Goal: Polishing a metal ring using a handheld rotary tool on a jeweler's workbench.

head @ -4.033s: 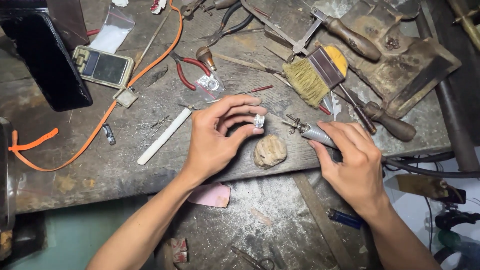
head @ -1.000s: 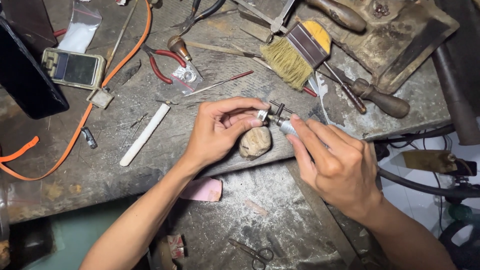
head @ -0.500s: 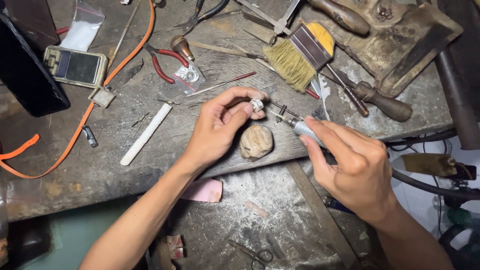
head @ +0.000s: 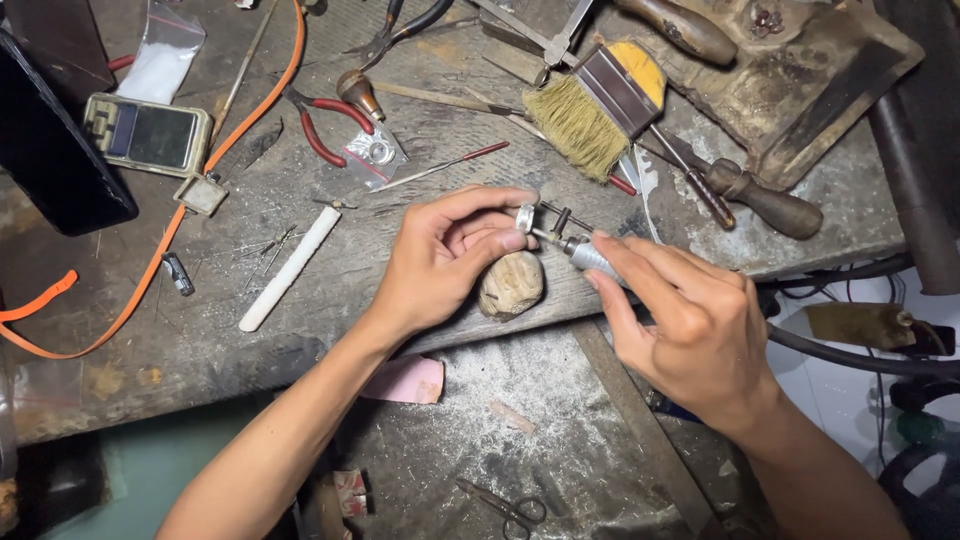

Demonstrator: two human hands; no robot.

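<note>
Half a second ago, tool tip a little off the ring; now brought back against it, right hand [head: 690, 330] shifted up and left toward the left hand [head: 445, 265]. Four seconds ago, well apart, ring merely turned in the fingers. Reads as grinding or polishing under way again, done in short touches with checks between.

Left hand closed on the ring [head: 525, 217], pinched between thumb and forefinger, just above the rounded block [head: 511, 284] near the bench's front edge. Right hand wrapped around the rotary handpiece [head: 590, 257], pen-style, its cable trailing off past the right edge.

Ring: small, silvery, band thick; face too small to make out. Bit's shape not clear either.

Further back: brush [head: 590, 110], red pliers [head: 320, 125], white stick [head: 290, 268], orange strap [head: 180, 215] toward the left edge.
</note>
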